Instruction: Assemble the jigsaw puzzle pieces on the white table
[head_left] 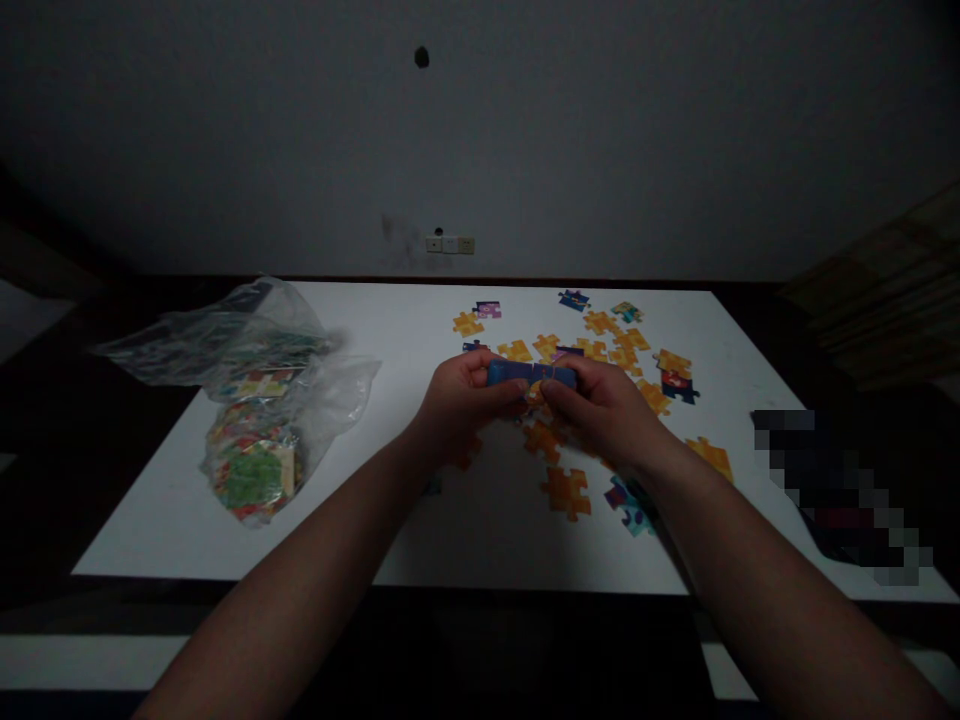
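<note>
Above the middle of the white table, my left hand (469,392) and my right hand (604,397) meet, with thumbs in front and fingers behind. Between them they pinch blue-purple puzzle pieces (531,373), which have a gap or seam near the centre; whether the pieces are joined I cannot tell. Loose orange puzzle pieces (568,493) lie under and around the hands. Below my right wrist rests a teal and purple puzzle piece (630,507). The fingers and thumbs cover part of what is held.
Clear plastic bags (259,440) with colourful pieces lie on the table's left side. More puzzle pieces (574,300) are scattered toward the back edge. A dark, pixelated object (832,490) sits at the right edge. Behind the white table (405,310) stands a wall with sockets (450,245).
</note>
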